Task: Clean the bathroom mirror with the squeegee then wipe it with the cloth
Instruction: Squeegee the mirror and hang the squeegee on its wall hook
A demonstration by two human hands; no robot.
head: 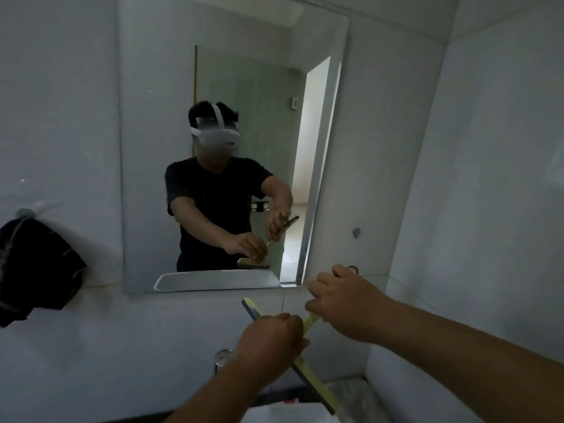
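The long yellow-green squeegee with a dark rubber blade point(311, 377) tilts below the frameless wall mirror point(171, 87). The left hand point(270, 338) grips its blade bar. The right hand point(341, 300) pinches its handle.

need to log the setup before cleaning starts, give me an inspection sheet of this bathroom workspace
surface: mirror on the pale wall, squeegee not touching it
job's things: yellow and black squeegee held below the mirror, blade running diagonally; dark cloth hanging on the wall to the left of the mirror
clutter: chrome tap low in the middle; white things at the bottom edge, too blurred to name
grippers: left hand closed around the squeegee; right hand on its handle end
cables: nothing seen
surroundings: open doorway reflected in the mirror; small round fitting on the wall to the right
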